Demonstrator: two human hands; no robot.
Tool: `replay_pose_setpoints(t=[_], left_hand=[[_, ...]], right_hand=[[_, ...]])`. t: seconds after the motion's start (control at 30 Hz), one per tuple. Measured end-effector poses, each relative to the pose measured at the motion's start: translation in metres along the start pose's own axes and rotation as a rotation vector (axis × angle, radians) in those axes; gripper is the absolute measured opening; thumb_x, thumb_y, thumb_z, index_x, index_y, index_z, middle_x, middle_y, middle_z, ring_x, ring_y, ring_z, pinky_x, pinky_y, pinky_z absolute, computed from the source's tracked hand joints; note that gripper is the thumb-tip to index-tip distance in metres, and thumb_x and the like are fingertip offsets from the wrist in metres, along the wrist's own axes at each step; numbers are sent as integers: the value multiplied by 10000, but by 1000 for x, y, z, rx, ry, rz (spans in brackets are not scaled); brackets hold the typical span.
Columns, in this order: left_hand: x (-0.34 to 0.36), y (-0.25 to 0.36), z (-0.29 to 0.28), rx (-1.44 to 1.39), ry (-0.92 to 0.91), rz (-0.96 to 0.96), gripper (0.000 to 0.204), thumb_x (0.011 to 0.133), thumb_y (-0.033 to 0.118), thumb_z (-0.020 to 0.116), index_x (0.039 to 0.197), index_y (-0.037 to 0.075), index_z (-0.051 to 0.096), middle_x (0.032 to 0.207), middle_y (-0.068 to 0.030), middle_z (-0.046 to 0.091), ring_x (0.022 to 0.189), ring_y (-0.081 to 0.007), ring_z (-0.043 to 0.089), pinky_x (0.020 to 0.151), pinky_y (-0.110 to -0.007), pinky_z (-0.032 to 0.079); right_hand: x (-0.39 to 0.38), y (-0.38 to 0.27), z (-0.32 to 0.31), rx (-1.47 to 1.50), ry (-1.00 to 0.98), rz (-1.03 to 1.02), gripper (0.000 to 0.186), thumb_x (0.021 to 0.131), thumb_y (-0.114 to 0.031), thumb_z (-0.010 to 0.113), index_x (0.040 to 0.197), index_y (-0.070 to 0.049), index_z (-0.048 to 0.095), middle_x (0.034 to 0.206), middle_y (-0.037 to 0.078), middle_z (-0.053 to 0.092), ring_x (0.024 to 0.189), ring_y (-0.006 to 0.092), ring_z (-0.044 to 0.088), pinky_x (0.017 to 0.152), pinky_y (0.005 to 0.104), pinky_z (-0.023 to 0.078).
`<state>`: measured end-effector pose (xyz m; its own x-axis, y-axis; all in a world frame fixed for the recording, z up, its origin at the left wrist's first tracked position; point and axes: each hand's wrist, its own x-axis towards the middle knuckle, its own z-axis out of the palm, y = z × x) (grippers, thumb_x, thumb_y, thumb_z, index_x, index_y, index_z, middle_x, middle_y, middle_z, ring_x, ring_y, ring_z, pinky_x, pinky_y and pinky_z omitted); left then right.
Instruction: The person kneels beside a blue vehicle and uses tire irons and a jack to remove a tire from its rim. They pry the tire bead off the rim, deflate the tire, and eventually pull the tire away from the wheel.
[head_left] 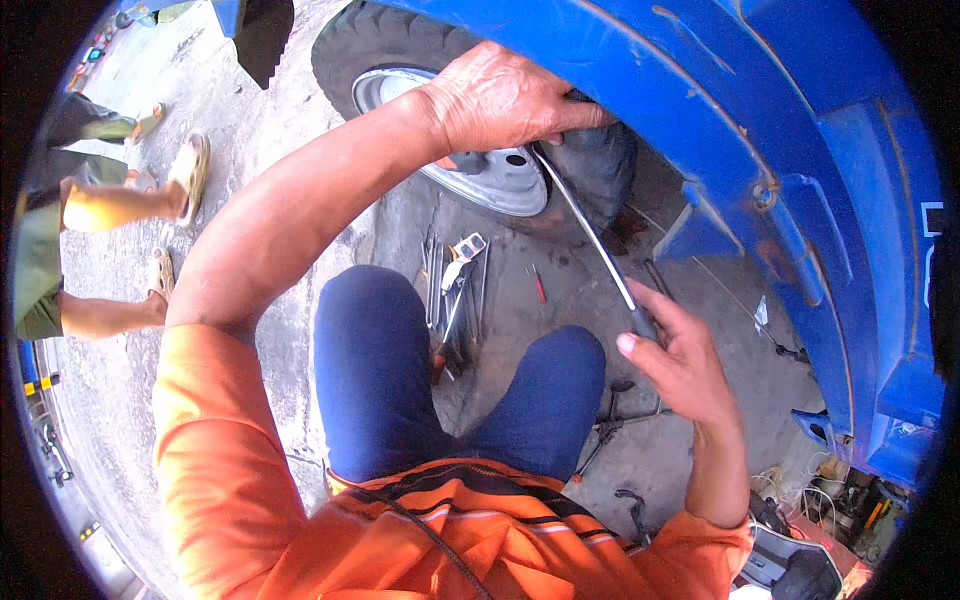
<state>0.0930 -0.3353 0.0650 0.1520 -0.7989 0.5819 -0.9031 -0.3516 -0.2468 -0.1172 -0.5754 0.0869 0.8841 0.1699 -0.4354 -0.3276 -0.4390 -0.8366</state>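
My left hand (500, 100) reaches in over the black tire (340, 50) and its silver-grey rim (470, 185), beneath a blue vehicle panel (700, 60); its fingers curl, and what they hold is partly hidden. A long shiny steel bar (582, 220) with a dark grip slants down from just under that hand. My right hand (670, 355) is closed on the bar's grip, below and right of the wheel.
Steel rods and tools (455, 300) lie between my knees, near a small red tool (538, 285). More tools and cables (830, 500) lie at lower right. At left, two people's sandalled legs (120, 205) rest on the concrete floor (260, 120).
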Motion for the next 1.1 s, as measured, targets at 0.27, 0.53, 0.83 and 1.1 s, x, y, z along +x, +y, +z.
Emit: replay_pose_setpoints(t=[0.27, 0.53, 0.83, 1.1], left_hand=[[-4, -1, -4, -41, -131, -18, 576, 689, 271, 738, 1241, 199, 590, 1270, -75, 548, 1216, -317, 488, 1003, -466, 396], [-119, -52, -37, -21, 55, -365, 711, 772, 240, 726, 1368, 13, 412, 1387, -194, 435, 1314, -350, 382, 1100, -429, 296], [-266, -103, 30, -143, 4, -994, 802, 797, 262, 744, 1426, 21, 309, 1421, -208, 401, 1313, -326, 393, 1090, -389, 317], [-309, -96, 84, -369, 300, -1156, 1033, 720, 184, 795, 1472, -17, 116, 1425, -285, 335, 1310, -387, 372, 1099, -398, 307]], right_hand=[[-5, -29, 72, 314, 4, 112, 670, 872, -96, 594, 1453, -11, 271, 880, 25, 519, 538, 73, 472, 437, 231, 381], [-7, -21, 145, 621, 211, 215, 415, 892, -56, 545, 1274, -29, 387, 764, 3, 461, 474, 56, 408, 384, 219, 329], [16, 9, 209, 725, 398, 69, 448, 895, -78, 549, 1303, -78, 364, 836, -12, 494, 538, 32, 414, 442, 186, 336], [9, -6, 179, 592, 320, 183, 416, 879, -40, 498, 1272, -25, 365, 804, 34, 485, 448, 68, 388, 379, 220, 340]])
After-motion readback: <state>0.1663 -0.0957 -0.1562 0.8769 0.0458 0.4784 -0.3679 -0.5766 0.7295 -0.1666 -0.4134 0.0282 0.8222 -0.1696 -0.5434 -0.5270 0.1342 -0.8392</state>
